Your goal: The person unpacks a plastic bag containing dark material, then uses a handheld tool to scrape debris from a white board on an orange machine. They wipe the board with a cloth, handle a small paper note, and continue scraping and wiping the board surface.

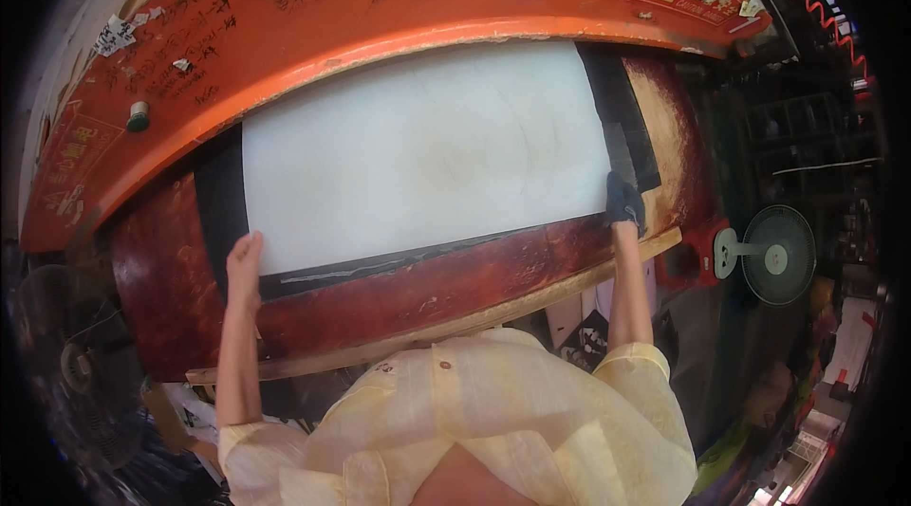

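White sheet (418, 150), smooth, rectangular and faintly yellowed, lies flat on the dark red bed (474, 278) of the machine, directly below the curved orange housing (285, 41). Left hand (244, 264), bare, rests with fingers extended flat at the sheet's lower left corner, gripping nothing; right hand (625, 202), in a dark glove, presses the lower right corner, and whether its fingers pinch the edge cannot be told. Black strips (220, 198) border both short edges, and a pale wooden batten (569, 283) lines the bed's worn, glossy near edge.
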Action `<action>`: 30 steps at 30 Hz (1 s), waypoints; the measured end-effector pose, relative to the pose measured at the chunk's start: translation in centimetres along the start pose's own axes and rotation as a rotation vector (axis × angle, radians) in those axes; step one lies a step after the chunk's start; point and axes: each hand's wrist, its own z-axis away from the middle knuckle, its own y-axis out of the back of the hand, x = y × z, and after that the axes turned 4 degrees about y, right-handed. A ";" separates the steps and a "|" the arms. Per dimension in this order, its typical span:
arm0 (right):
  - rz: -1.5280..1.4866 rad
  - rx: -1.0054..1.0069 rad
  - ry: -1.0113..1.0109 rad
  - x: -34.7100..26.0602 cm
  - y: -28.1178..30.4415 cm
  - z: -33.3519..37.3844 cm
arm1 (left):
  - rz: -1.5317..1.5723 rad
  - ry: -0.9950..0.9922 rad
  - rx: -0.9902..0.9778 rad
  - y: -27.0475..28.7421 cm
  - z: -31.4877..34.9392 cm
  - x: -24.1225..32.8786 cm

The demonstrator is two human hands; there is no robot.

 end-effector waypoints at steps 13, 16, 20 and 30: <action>-0.016 0.203 0.409 -1.2 3.7 -0.7 | -0.188 -0.002 -0.131 3.3 -4.3 -0.2; -0.286 0.358 0.654 -6.1 5.6 -4.5 | -0.145 0.082 -0.132 3.6 -4.9 -0.1; -0.768 0.101 0.553 -16.0 8.5 -8.9 | -0.054 0.109 -0.045 3.2 -4.4 -0.6; -0.642 0.241 0.795 -13.7 5.1 -5.6 | -0.148 0.063 0.009 3.0 -4.2 0.3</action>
